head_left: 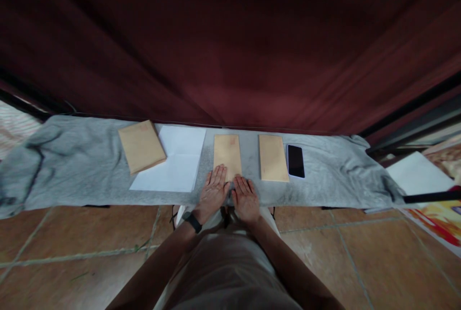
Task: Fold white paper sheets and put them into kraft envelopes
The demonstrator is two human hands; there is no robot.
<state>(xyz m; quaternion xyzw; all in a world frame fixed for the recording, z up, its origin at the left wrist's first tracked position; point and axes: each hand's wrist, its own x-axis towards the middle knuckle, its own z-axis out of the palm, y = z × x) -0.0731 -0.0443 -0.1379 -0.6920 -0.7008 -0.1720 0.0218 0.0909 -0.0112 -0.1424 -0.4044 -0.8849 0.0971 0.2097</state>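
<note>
A tan paper envelope (227, 149) lies in the middle of the grey cloth, with a faint printed mark near its far right corner. My left hand (215, 190) rests flat over its near left part, fingers stretched out. Flat at the envelope's near right corner is my right hand (245, 198), its fingers straight and pointing away from me. Neither hand grips anything. To the right lies a second tan envelope (273, 158). At the left, a stack of tan envelopes (142, 147) partly covers some white paper sheets (176, 166).
A phone (296, 161) with a dark screen lies beside the right envelope. Grey cloth (90, 156) covers the narrow table. A dark red curtain (230, 60) hangs behind it. At far right are a white sheet (418, 171) and a colourful printed sheet (437, 221).
</note>
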